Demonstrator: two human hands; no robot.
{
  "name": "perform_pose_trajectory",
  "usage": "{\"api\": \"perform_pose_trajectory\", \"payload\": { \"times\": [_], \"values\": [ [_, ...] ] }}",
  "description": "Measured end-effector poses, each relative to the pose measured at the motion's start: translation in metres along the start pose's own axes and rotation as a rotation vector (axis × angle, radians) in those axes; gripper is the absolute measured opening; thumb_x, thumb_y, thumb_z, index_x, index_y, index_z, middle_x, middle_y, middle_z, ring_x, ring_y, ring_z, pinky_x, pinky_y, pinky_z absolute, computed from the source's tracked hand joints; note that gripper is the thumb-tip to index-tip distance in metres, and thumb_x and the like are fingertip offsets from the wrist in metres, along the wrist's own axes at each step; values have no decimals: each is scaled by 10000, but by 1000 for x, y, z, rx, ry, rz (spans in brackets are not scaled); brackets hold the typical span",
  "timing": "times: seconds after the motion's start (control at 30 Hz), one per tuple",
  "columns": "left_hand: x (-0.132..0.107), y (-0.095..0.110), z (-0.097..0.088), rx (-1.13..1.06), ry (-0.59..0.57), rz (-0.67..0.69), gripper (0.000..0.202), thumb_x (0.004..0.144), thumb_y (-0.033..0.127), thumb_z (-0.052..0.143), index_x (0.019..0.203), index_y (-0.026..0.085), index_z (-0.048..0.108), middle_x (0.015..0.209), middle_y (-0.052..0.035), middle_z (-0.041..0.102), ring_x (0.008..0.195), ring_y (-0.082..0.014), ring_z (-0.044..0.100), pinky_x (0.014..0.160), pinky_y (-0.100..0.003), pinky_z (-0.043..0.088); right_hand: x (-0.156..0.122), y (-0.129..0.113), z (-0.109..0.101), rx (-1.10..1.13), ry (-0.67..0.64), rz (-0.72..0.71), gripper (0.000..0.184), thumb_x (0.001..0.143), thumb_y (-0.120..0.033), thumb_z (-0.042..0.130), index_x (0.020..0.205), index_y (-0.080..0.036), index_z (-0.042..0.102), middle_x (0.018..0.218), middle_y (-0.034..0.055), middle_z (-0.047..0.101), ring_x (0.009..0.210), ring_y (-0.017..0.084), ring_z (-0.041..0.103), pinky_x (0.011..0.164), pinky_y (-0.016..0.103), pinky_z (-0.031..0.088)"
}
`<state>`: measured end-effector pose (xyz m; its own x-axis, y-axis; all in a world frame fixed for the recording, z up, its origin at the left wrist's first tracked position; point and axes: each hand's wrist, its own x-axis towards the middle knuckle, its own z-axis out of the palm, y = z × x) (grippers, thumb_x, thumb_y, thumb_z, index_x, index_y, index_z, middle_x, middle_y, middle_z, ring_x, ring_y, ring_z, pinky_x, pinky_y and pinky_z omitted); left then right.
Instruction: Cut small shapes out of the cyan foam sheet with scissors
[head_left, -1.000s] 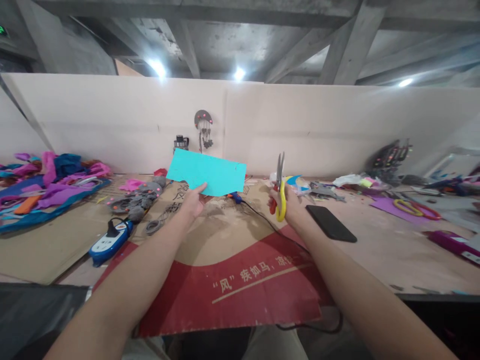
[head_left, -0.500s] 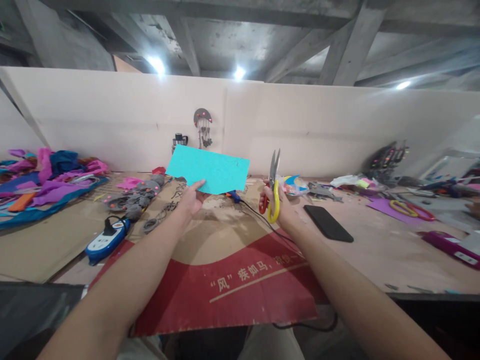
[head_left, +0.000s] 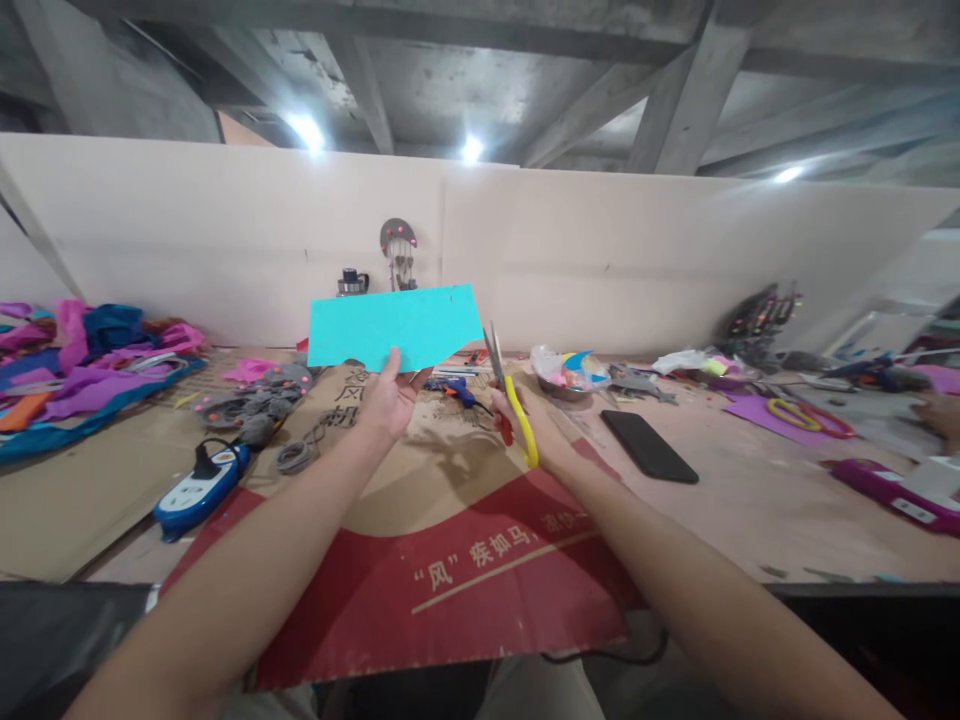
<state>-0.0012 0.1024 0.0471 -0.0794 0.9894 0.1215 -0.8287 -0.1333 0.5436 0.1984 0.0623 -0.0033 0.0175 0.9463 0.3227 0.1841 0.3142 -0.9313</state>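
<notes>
My left hand [head_left: 391, 402] pinches a turquoise sheet [head_left: 390, 325] by its lower edge, thumb on the near face and fingers behind. The sheet is held up above the table, its lower edge uneven and its lower right corner cut away. In my right hand [head_left: 529, 410] is a pair of scissors [head_left: 496, 360] with one yellow and one red handle. Their blades point up and are only slightly apart, just right of the sheet and not on it. Below and between my hands lies a blue glue gun [head_left: 459, 390] with a black cord.
A red and brown cardboard sheet [head_left: 480, 600] covers the table before me. On the left are a blue power strip [head_left: 202, 492], grey felt pieces and a colourful fabric heap [head_left: 112, 345]. A black phone [head_left: 649, 446], a bowl [head_left: 570, 385] and other scissors [head_left: 806, 416] lie right. Another person's hand shows far right.
The turquoise sheet has turned so its right side is higher, and moved slightly left. My right hand has brought the scissors left and lower, closer to the sheet, with the blades tilted left.
</notes>
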Motion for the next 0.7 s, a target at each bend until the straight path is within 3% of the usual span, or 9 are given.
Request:
{"api": "perform_pose_trajectory", "payload": {
  "times": [0.17,0.27,0.47,0.7],
  "values": [
    [-7,-1,4,13,-6,21,263,978,171,614,1226,237,671,1016,-25,806,749,-113,747,875,-309,636,-2,8,6,42,-97,25,547,827,-742,632,984,-220,581,762,3,566,542,122,556,399,220,425],
    [-8,-2,3,53,-23,23,317,952,195,665,1263,261,666,1042,-19,808,754,-115,747,889,-308,629,-2,11,7,63,-121,28,585,820,-790,600,926,-216,566,689,-2,566,506,123,546,391,226,431],
    [-9,-4,3,93,-33,12,384,943,208,681,1321,264,637,1039,-27,808,789,-132,759,876,-309,629,-7,4,6,95,-121,84,568,835,-767,595,986,-220,565,602,-29,556,425,114,510,365,224,392],
    [-9,-6,3,111,-45,-16,291,939,180,679,1223,242,684,1003,-17,804,838,-144,761,913,-328,624,-9,-7,8,126,-125,125,574,814,-750,611,1002,-211,542,610,-67,530,364,97,482,326,230,374]
  ]
}}
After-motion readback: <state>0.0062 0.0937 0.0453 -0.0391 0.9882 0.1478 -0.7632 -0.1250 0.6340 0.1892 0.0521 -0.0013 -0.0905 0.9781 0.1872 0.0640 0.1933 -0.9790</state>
